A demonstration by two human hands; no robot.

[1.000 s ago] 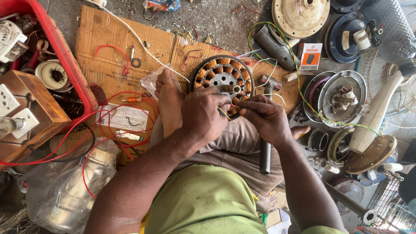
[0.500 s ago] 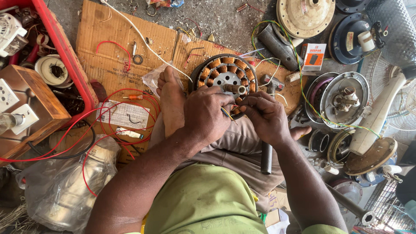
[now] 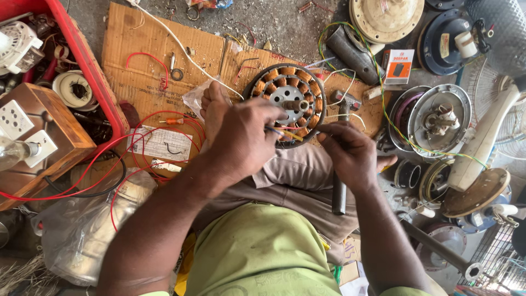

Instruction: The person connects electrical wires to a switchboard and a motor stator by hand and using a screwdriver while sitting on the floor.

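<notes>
both hands (image 3: 246,140) (image 3: 348,153) close together, pinching

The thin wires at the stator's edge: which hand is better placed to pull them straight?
Probably the left. The left hand already pinches the thin wires beside the stator. The right hand touches their other end, fingers curled.

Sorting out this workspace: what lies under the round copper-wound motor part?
The motor part rests on a cardboard sheet and partly on the person's lap. Its near edge is covered by the left hand and right hand.
</notes>
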